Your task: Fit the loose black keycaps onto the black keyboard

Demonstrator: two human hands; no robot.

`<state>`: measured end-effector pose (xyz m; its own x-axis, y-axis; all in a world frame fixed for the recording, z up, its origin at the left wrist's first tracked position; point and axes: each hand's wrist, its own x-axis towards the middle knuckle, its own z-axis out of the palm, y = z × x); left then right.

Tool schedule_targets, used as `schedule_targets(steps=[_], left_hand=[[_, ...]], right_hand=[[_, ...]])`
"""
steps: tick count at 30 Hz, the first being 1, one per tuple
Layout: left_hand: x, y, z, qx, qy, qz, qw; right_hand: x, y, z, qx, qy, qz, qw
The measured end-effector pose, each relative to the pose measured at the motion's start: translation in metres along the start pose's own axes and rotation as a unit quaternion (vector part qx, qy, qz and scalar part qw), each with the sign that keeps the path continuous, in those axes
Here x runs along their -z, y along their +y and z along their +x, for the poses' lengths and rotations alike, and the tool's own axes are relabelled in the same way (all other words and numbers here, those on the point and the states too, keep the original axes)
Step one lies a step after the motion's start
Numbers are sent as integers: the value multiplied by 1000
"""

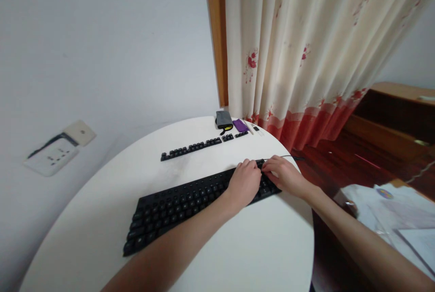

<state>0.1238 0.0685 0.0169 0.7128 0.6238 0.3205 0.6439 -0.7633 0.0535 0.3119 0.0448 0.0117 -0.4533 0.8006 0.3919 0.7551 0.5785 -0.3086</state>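
Observation:
A black keyboard (176,203) lies slanted across the round white table (258,251). Both hands rest on its far right end. My left hand (244,182) lies knuckles-up over the keys with the fingers curled down. My right hand (283,173) sits beside it, fingers bent and pinched at the keyboard's top edge; what they hold, if anything, is hidden. A thin black cable (277,156) runs off behind the right hand. Farther back, a row of loose black keycaps (192,147) is laid out in a line.
A grey pouch (224,120), a purple item (240,125) and small tools (254,128) lie at the table's far edge by the floral curtain (316,47). Wall sockets (50,158) sit at the left. Papers (390,215) and a wooden bench (397,115) are at the right.

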Motion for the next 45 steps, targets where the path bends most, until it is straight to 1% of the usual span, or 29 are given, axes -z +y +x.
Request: schedule_targets(steps=[5, 11, 15, 17, 18, 20, 21, 23, 24, 27, 29, 30, 32, 35, 37, 39, 41, 43, 45], left_hand=[[3, 11, -12, -44, 21, 85, 995], [-1, 16, -13, -75, 22, 103, 992], [-1, 15, -14, -42, 20, 62, 997], [5, 10, -16, -14, 19, 19, 1000], [9, 5, -18, 3, 21, -3, 1000], [21, -12, -26, 40, 30, -40, 998], [29, -25, -33, 59, 33, -49, 997], [44, -57, -51, 94, 35, -54, 994], [52, -75, -64, 109, 33, -50, 992], [75, -134, -111, 175, 39, -21, 984], [90, -166, -148, 242, 18, -1, 970], [97, -178, -167, 281, 5, 5, 960], [108, -192, -201, 356, -43, 15, 934], [114, -192, -238, 424, -106, -10, 899], [112, -185, -251, 436, -123, -71, 889], [108, -177, -256, 421, -117, -136, 889], [105, -169, -256, 402, -99, -153, 897], [103, -161, -253, 395, -82, -151, 903], [100, -154, -249, 384, -78, -179, 903]], right_hand=[[-5, -6, -9, -27, 34, -18, 999], [-14, -9, -16, -70, 53, -19, 996], [-20, -11, -21, -90, 64, -2, 994], [-23, -12, -24, -91, 76, 17, 993], [-24, -12, -26, -94, 93, 27, 991], [-25, -12, -30, -109, 142, 47, 983], [-25, -12, -32, -120, 167, 55, 977], [-24, -12, -34, -136, 198, 64, 969], [-23, -13, -35, -141, 204, 65, 967], [-23, -21, -33, -138, 203, 60, 968], [-27, -32, -29, -131, 197, 57, 970], [-30, -39, -26, -127, 190, 55, 972], [-38, -56, -19, -118, 167, 46, 978], [-50, -79, -8, -104, 122, 18, 987], [-59, -89, -3, -94, 90, -5, 991], [-66, -94, 0, -90, 66, -30, 993], [-72, -91, -1, -90, 54, -51, 993], [-75, -82, -5, -90, 53, -64, 992], [-75, -69, -11, -90, 61, -72, 992]])
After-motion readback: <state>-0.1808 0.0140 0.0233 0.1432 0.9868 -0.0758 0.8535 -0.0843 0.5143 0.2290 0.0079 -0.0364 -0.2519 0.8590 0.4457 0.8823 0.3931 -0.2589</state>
